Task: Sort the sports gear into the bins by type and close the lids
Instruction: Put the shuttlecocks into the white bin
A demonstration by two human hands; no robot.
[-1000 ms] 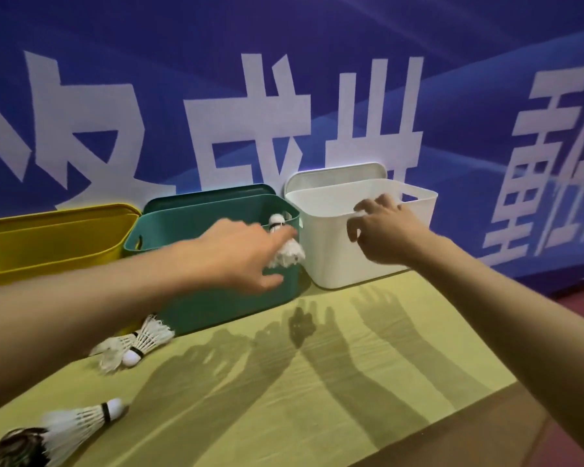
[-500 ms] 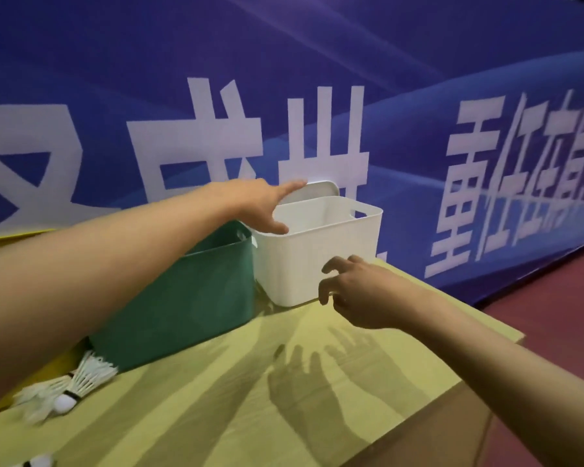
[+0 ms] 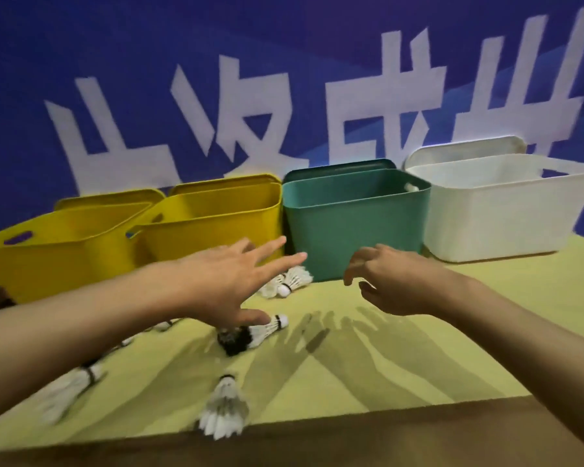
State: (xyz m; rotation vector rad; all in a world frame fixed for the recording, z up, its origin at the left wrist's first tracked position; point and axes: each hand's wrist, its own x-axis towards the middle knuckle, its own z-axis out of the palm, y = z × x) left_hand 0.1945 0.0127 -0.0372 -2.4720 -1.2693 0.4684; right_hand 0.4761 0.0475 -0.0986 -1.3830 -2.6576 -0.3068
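Note:
Two yellow bins [image 3: 64, 251] [image 3: 216, 224], a green bin [image 3: 354, 227] and a white bin [image 3: 493, 210] stand in a row along the back of the table, all without lids on. Several white shuttlecocks lie on the yellow-green tabletop: a pair [image 3: 290, 281] in front of the green bin, one with a dark skirt [image 3: 250, 335], one near the front edge [image 3: 225, 406] and a blurred one at the left [image 3: 71, 389]. My left hand [image 3: 223, 284] hovers with fingers spread above the shuttlecocks, holding nothing. My right hand [image 3: 391, 281] hangs loosely curled and empty before the green bin.
Lids lean behind the bins against the blue banner wall [image 3: 284, 79] with white characters. A white shuttlecock tip [image 3: 410, 187] shows inside the green bin. The table's brown front edge [image 3: 351, 433] runs across the bottom.
The view swung left, bringing both yellow bins into sight. My left hand came back from over the bins, without the shuttlecock it held a second ago. My right hand drew back from the white bin.

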